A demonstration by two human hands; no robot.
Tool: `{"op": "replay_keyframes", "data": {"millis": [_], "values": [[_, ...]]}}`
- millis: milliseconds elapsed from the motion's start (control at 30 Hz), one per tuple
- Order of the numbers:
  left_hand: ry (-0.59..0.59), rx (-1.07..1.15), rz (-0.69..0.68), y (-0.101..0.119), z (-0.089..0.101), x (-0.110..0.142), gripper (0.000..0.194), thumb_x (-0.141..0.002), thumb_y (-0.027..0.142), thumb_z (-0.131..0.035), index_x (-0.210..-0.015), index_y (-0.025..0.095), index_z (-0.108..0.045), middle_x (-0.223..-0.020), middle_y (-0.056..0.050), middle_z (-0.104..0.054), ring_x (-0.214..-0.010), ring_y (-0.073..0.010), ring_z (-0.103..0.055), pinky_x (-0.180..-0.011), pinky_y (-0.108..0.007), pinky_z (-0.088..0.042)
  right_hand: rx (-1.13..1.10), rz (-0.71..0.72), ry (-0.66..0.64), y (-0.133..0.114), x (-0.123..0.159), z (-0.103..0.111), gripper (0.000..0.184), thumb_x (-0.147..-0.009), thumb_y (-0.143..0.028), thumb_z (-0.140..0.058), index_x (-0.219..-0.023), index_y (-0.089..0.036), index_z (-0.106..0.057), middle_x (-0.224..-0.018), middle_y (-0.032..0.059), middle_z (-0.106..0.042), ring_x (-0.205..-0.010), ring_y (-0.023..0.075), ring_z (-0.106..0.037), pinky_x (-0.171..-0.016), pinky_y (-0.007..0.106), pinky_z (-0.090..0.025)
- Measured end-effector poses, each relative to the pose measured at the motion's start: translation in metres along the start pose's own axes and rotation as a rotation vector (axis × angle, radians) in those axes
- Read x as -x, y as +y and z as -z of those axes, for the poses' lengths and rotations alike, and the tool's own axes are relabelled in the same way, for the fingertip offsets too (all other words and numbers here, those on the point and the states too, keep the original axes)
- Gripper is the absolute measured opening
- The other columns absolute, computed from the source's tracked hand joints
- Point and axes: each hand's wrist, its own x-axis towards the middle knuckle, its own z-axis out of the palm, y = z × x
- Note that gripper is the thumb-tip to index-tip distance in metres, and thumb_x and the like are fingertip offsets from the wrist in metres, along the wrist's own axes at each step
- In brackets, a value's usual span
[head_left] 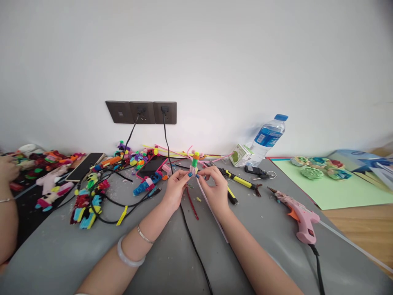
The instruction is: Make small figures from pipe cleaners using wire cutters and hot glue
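Between my two hands, a small pipe-cleaner figure (194,162) is held upright above the table, green and orange on top and pale pink below. My left hand (177,186) pinches its lower left side with thumb and finger. Closed in a pinch at the lower right side is my right hand (214,186); its fingertips hide part of the figure's base. A dark red pipe cleaner (192,204) lies on the table below the hands. Close to my right hand rest yellow-and-black pliers (239,179).
A pink glue gun (299,215) lies at the right, its cord trailing forward. A water bottle (268,137), a small box (241,155) and keys (260,173) stand or lie near the wall. Colourful fuzzy figures (89,205) and black cables (107,221) crowd the left, beside another person's arm (7,213).
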Motion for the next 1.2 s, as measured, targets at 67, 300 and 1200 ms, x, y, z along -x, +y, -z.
{"op": "replay_keyframes", "data": {"millis": [67, 300, 1200], "values": [[-0.002, -0.005, -0.005, 0.0002, -0.0001, 0.0003, 0.041, -0.048, 0.041, -0.093, -0.065, 0.016, -0.065, -0.064, 0.003, -0.061, -0.056, -0.0071, -0.047, -0.053, -0.021, -0.033, 0.021, 0.001, -0.002, -0.0004, 0.0001, 0.0004, 0.008, -0.088, -0.019, -0.063, -0.082, -0.024, -0.064, -0.080, 0.0021, -0.061, -0.071, 0.0183, -0.052, -0.071, 0.035, -0.042], [-0.006, -0.011, 0.000, 0.0016, -0.0012, 0.0014, 0.040, -0.048, 0.041, -0.093, -0.064, 0.017, -0.065, -0.061, 0.004, -0.057, -0.056, -0.0072, -0.046, -0.054, -0.021, -0.034, 0.028, -0.002, -0.016, -0.0001, 0.0005, 0.0016, 0.004, -0.088, -0.022, -0.064, -0.085, -0.025, -0.064, -0.083, 0.0025, -0.062, -0.072, 0.0187, -0.052, -0.072, 0.036, -0.041], [-0.032, -0.157, -0.138, 0.0011, 0.0011, 0.0012, 0.036, -0.057, 0.042, -0.088, -0.065, 0.017, -0.064, -0.060, 0.004, -0.054, -0.058, -0.0091, -0.043, -0.056, -0.021, -0.031, -0.056, -0.048, 0.017, -0.0035, -0.0011, 0.0013, 0.011, -0.086, -0.019, -0.061, -0.076, -0.024, -0.061, -0.077, 0.0014, -0.061, -0.069, 0.0183, -0.051, -0.072, 0.035, -0.039]]}}
